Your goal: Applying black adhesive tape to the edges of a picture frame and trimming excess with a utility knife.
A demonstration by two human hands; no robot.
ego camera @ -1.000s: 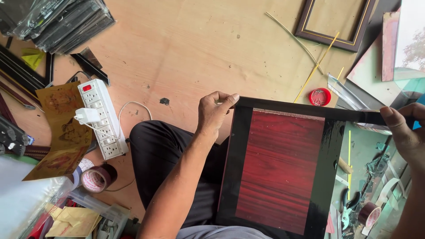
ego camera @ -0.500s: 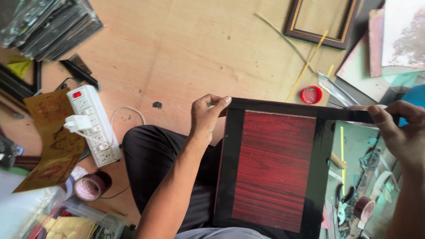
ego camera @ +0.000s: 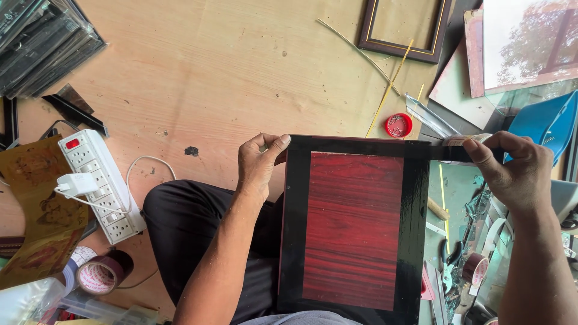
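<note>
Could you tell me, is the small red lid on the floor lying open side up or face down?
Open side up: the red lid shows its rim and small metal pieces lying inside it.

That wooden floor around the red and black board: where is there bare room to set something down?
The widest bare patch of floor lies between the stacked frames at the left and the empty brown frame. A smaller patch sits between the power strip and the left hand. Right of the board, by the right hand, tools and tape rolls crowd it.
</note>
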